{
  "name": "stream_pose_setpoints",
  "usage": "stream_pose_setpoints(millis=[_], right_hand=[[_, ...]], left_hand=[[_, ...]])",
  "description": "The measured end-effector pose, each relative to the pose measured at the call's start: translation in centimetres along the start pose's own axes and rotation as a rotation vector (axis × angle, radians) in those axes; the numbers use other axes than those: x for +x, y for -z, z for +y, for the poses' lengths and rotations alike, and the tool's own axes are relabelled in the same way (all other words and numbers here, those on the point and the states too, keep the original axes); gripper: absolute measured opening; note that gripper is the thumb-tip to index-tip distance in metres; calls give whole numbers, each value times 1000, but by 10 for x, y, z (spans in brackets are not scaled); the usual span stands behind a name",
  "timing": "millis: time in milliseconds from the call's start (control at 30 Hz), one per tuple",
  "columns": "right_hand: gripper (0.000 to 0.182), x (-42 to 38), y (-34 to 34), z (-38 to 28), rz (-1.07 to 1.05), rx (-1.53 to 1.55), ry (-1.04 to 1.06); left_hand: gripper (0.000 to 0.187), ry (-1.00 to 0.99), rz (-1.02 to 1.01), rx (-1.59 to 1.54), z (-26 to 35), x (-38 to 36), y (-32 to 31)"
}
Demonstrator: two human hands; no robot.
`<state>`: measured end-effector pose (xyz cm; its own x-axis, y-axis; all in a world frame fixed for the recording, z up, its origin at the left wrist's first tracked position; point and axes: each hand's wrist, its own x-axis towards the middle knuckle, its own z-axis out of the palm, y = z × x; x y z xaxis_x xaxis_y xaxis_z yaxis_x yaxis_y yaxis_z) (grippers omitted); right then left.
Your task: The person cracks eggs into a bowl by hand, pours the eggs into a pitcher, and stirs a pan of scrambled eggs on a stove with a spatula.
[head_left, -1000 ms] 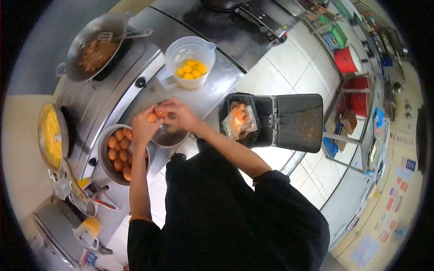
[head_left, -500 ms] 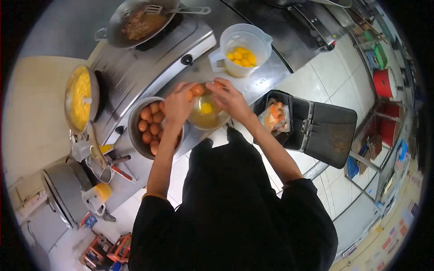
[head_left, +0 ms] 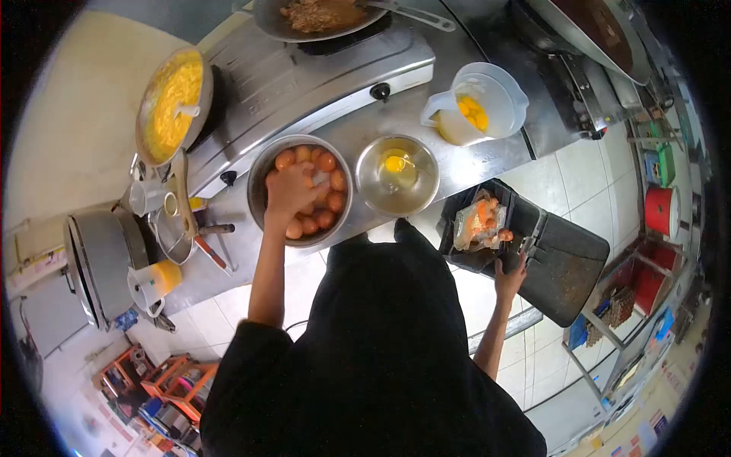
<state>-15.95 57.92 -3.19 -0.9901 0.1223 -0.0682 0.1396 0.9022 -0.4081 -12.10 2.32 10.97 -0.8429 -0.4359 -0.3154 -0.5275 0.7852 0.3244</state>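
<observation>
My left hand (head_left: 293, 189) reaches into a metal bowl of brown eggs (head_left: 326, 219), fingers stretched over them and slightly blurred; no egg shows in its grip. Beside it, a second metal bowl (head_left: 371, 190) holds one yolk (head_left: 394, 163) in clear egg white. Over the edge of a black bin (head_left: 487, 190), my right hand (head_left: 510, 278) is open with fingers apart. Just beyond its fingertips is a piece of eggshell (head_left: 505, 235), apart from the hand. More shells lie on a plastic bag (head_left: 461, 228) inside the bin.
A translucent jug (head_left: 499, 95) with yolks stands at the counter's back right. On the steel stove (head_left: 304, 76) sit a pan of yellow egg (head_left: 171, 114) and a wok of brown food (head_left: 324, 15). Utensils and another jug (head_left: 152, 283) lie at left. The bin lid (head_left: 567, 263) hangs open.
My hands have parted from above the yolk bowl. The left has moved into the egg bowl; the right has moved to the bin and let go of eggshell. The view has shifted.
</observation>
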Motion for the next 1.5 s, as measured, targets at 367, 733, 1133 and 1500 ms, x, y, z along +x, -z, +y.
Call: stream_pose_setpoints(millis=[367,733,1133,1500], right_hand=[[42,29,22,-250,-156,547,335],[47,-21,-23,-440,-812,769,1156],[59,9,9,-387,-195,885,1018],[40,41,-6,-346,-593,993,461]], left_hand=[[74,-105,-226,-21,-33,62,-15],[46,-152,-214,-933,-33,-49,27],[61,102,-137,-1949,74,-30,-41],[46,-100,-104,-1651,109,-9,-68]])
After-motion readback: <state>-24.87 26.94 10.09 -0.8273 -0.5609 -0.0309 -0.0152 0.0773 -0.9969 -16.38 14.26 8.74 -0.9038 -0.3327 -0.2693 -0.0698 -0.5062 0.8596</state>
